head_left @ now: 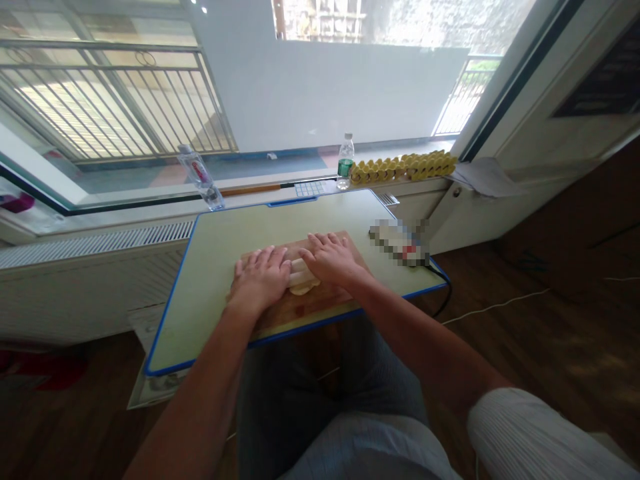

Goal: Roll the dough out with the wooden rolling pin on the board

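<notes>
On a wooden board [310, 303] lies a lump of pale dough [303, 279]; its upper part looks like a smooth roll, with a flatter yellowish flap at the near side. My left hand [263, 277] rests palm down over the left end, fingers stretched toward the far edge of the board. Over the right end lies my right hand [333, 257], also palm down, its fingers extended and thumb pointing inward. Both palms hide the ends of the dough, so what is directly beneath them is covered.
The board sits on a small pale table [200, 300] with blue edging. A blurred-out item with a black cable [447, 287] lies at the table's right. Along the windowsill stand two plastic bottles [345, 163] and a yellow bumpy object [405, 167]. A radiator [100, 247] is at the left.
</notes>
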Motion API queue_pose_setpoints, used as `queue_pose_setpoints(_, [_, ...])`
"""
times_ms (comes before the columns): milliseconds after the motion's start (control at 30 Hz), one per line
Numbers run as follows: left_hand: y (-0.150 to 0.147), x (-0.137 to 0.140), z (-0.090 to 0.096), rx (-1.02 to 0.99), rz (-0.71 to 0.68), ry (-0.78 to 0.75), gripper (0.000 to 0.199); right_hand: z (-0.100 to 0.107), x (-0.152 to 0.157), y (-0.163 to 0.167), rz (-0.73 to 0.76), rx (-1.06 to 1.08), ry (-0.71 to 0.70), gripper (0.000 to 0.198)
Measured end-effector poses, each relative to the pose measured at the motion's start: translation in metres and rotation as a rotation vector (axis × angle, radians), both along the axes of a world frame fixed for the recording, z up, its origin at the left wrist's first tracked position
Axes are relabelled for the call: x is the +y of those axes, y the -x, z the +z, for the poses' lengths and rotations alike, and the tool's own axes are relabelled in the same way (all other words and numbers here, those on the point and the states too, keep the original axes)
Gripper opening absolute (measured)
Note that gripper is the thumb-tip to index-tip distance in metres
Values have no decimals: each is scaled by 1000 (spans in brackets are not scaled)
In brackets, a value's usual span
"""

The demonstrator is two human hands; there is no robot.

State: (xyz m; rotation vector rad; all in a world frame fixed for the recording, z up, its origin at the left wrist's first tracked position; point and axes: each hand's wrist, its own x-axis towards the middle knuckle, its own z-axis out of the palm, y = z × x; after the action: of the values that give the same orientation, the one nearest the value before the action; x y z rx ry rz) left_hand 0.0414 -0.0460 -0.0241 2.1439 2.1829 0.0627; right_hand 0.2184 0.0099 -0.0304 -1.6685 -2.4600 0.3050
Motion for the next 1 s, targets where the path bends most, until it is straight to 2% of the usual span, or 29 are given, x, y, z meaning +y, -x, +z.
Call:
queue_pose_setpoints(267, [-22, -48, -4, 38, 36, -143, 61, -11, -41, -14, -2, 17, -57, 70])
queue_pose_setpoints(400, [-24, -52, -7, 46, 14, -205, 60, -13, -48, -15, -20, 34, -101, 66])
queue_pose_setpoints(567, [-12, -51, -6, -27, -55, -233, 57, -8, -41, -15, -35, 94, -110, 68])
queue_pose_setpoints(667, [-4, -60, 0, -51, -94, -228, 45, -3, -31, -14, -32, 87, -111, 65])
queue_pose_setpoints(800, [1, -71, 6, -59, -46, -220, 27, 4, -16, -4, 31, 18, -116, 61])
queue_pose_setpoints(900, [1, -74, 6, -79, -13, -230, 30, 8, -5, 9, 74, -1, -85, 63])
queue_pose_setpoints(1000, [-2, -71, 2, -59, 10, -244, 41, 10, 5, 19, 86, -12, -44, 63])
